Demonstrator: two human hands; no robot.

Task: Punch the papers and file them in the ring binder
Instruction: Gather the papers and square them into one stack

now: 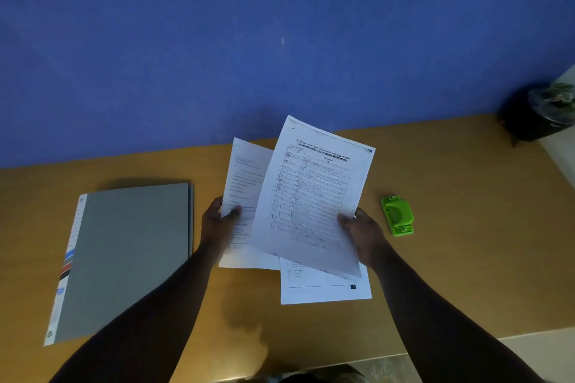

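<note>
My left hand point(217, 221) grips the left edge of a printed sheet point(245, 183), lifted off the desk. My right hand point(362, 232) holds the right edge of another sheet with a table printed on it point(314, 196), tilted and overlapping the first. A third white sheet point(326, 289) lies flat on the desk beneath them. The grey ring binder point(124, 258) lies closed on the desk to the left of my left hand. A small green hole punch point(397, 215) sits on the desk just right of my right hand.
The wooden desk point(466, 242) runs against a blue wall point(280, 40). A dark round object point(541, 115) stands at the far right corner. The desk's front edge shows at the lower right, with pale floor beyond it.
</note>
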